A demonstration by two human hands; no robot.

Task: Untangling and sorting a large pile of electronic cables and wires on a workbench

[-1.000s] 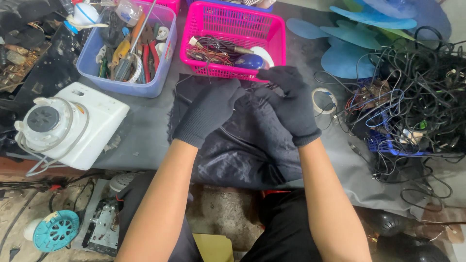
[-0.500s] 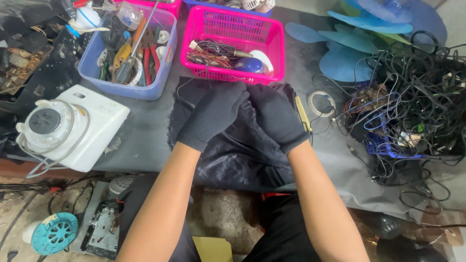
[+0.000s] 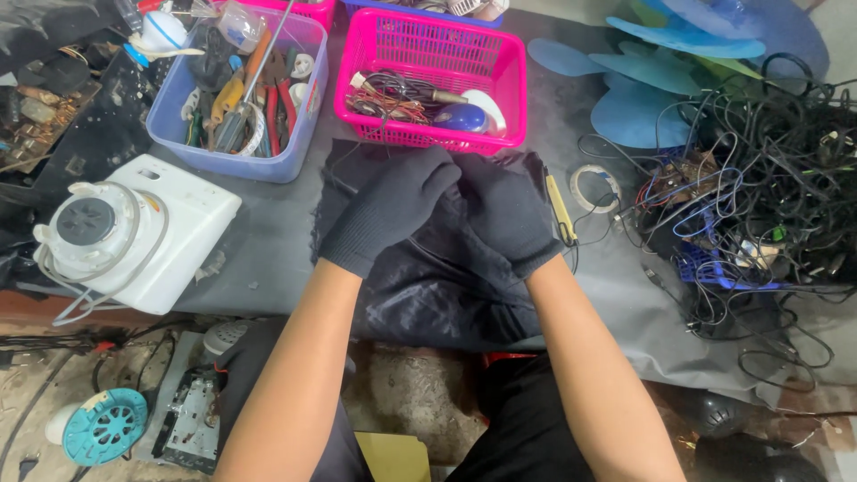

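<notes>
- Left hand [image 3: 393, 210] in a black glove, fingers curled, laid over the right hand [image 3: 504, 214], also gloved in black; whether either grips anything cannot be told
- Both hands touching above a dark cloth [image 3: 428, 286] spread at the near edge of the worktop [image 3: 268, 241], about midway along it
- Just beyond the hands, a pink basket [image 3: 428, 76] with wires and a small blue and white object inside, near the far edge
- Left of that basket, a blue tub [image 3: 237, 156] full of pliers, screwdrivers and other tools
- Toward the near left corner, a white appliance [image 3: 134, 236] with a round grey top
- Just right of the cloth, a yellow-handled tool [image 3: 561, 210] lying lengthwise, and beside it a roll of tape [image 3: 594, 186]
- At the right edge, a big tangle of black cables [image 3: 768, 178] over a circuit board and a blue rack
- At the far right corner, blue fan blades [image 3: 652, 80] lying flat
- Below the worktop on the left, a teal round part [image 3: 103, 427] and a metal chassis [image 3: 187, 419] on the floor
</notes>
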